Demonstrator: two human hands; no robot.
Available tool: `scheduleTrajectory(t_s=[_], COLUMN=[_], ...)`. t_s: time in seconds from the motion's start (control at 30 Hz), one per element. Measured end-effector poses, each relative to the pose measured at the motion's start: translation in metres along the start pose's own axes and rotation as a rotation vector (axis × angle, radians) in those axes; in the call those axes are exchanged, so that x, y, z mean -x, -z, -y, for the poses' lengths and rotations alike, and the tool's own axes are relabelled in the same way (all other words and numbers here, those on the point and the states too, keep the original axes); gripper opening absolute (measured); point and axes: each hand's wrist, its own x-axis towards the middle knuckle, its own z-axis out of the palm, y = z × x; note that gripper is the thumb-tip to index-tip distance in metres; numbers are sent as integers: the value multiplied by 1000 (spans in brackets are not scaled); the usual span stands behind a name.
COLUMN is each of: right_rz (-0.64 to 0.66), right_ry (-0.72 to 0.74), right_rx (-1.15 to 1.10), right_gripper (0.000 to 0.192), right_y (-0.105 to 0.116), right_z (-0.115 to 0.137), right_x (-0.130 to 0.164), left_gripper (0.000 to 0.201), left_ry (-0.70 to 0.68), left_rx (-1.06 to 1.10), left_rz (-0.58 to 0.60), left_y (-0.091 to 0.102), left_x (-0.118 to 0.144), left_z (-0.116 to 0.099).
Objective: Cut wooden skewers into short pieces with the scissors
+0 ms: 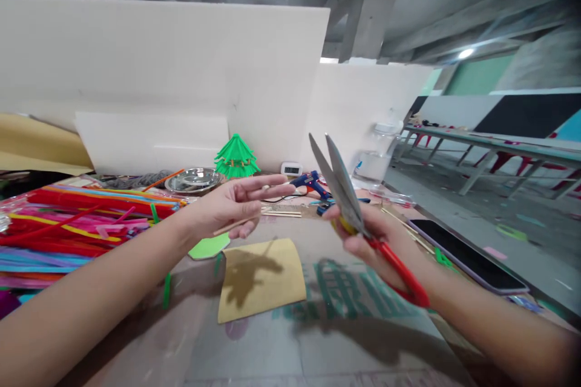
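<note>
My left hand (233,202) is raised over the table with its index and middle fingers stretched to the right. A thin wooden stick (224,230) lies in it, under the thumb and against the curled lower fingers. In my right hand (376,242) are red-handled scissors (342,184), blades up and slightly apart. Below and between the hands lies a square of tan paper (263,302), one edge curling, with my left hand's shadow on it. A light green piece of paper (209,247) sits beside it, partly behind my left forearm.
Bundles of coloured pipe cleaners (68,224) lie at left. Behind are a metal dish (195,180), a green pipe-cleaner tree (236,157), a small digital clock (291,169) and a blue glue gun (313,182). At right are a phone (467,254) and a clear plastic jar (376,154).
</note>
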Motion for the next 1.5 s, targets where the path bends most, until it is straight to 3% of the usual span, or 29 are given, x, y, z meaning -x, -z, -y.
scheduleTrajectory(t_s=[0.07, 0.2, 0.33, 0.47, 0.53, 0.6, 0.7, 0.77, 0.87, 0.93, 1.0, 1.1, 1.13, 1.23, 1.37, 1.5], right_rz=[-100, 120, 282, 361, 337, 195, 25, 84, 224, 288, 302, 221, 250, 279, 244, 170], right_ry=[-97, -262, -155, -115, -92, -33, 144, 276, 376, 271, 28, -182, -363, -539, -598, -412], right_rx=[167, 266, 346, 383, 351, 318, 325, 347, 359, 462, 633, 782, 931, 1036, 1102, 988], right_gripper=[40, 40, 50, 51, 43, 33, 41, 47, 26, 22, 21, 29, 28, 22, 30, 33], right_y=[5, -9, -30, -34, -31, -27, -23, -25, -29, -25, -9, 35, 51, 87, 95, 70], right_z=[-10, -34, -44, -49, -52, -53, -49, -42, -34, -31, -32, -44, -52, -80, -98, -72], right_x=[-9, -14, -4, -3, -6, -9, -8, -4, -1, -3, -10, -23, -27, -32, -32, -30], left_gripper=[33, 31, 32, 35, 34, 31, 32, 32, 29, 38, 59, 77, 77, 77, 71, 66], left_ry=[-62, -86, -26, 22, 60, 111, 218, 287, 359, 348, 285, 176, 147, 76, -20, -83], left_rx=[-10, -47, -72, -162, -210, -244, -293, -305, -273, -250, -239, -235, -241, -271, -294, -287], left_rz=[-48, -28, 11, 0, -24, -33, 31, 80, 98, 82, 57, 48, 60, 86, 80, 52], left_y=[2, -2, -13, -16, -16, -17, -27, -37, -47, -46, -40, -29, -27, -29, -41, -47], left_x=[2, 7, 8, 5, 2, -1, -4, -4, -4, -4, -5, -6, -5, -3, 2, 4], left_z=[-9, -18, -16, -9, -5, 1, 12, 19, 28, 33, 36, 37, 35, 28, 19, 13])
